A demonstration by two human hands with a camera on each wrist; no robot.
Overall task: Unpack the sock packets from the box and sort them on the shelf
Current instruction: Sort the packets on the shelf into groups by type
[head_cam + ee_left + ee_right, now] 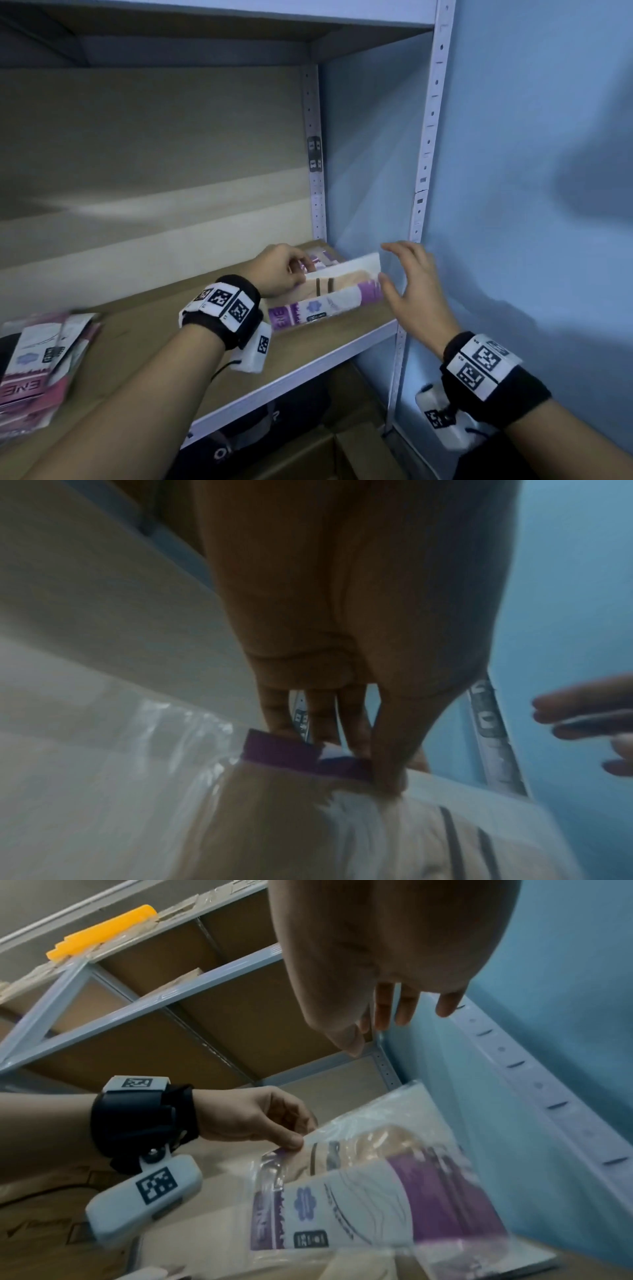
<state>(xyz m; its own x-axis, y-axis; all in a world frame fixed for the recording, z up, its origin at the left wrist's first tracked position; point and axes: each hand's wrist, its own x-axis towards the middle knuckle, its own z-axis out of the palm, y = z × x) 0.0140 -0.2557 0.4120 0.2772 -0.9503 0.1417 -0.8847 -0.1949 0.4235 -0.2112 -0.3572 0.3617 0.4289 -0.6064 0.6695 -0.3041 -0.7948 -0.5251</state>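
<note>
Pinching purple sock packet (329, 294) in left hand (279, 270), right hand (416, 287) spread empty, pink packets (37, 363) far left

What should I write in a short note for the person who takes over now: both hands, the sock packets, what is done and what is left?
Left hand: pinches the top edge of the purple sock packet, which stands tilted at the right end of the shelf.
Right hand: open, beside that packet's right edge, holding nothing.
Done: more purple packets lie behind it; a pile of pink packets lies at the shelf's left end.
Left: settle this packet with the purple ones, then fetch more from the box below; its contents are not visible.
</note>
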